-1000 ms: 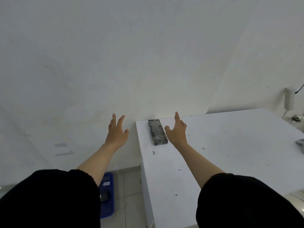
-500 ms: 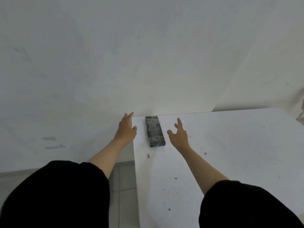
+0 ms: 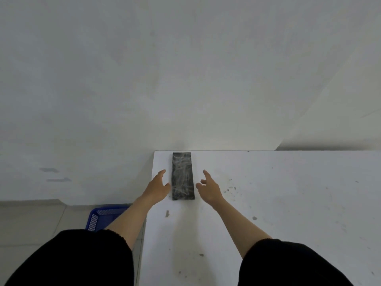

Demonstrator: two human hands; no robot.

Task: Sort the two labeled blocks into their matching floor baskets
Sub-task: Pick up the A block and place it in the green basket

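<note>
A dark rectangular block (image 3: 183, 176), wrapped in shiny film, lies lengthwise on the white table (image 3: 278, 203) near its far left corner. My left hand (image 3: 157, 187) is just left of the block, fingers apart, its thumb close to the block's side. On the other side my right hand (image 3: 209, 188) hovers open, a small gap from the block. Neither hand holds anything. No label shows on the block. A blue perforated basket (image 3: 103, 217) stands on the floor left of the table, partly hidden by my left arm.
A white wall rises right behind the table's far edge. Tiled floor (image 3: 31, 223) lies to the left. The tabletop has small dark specks and scuffs. My black sleeves fill the bottom corners.
Both hands have closed in on the block from either side; my left hand moved from beyond the table's left edge to over it. The view shifted, and the blue basket shows again.
</note>
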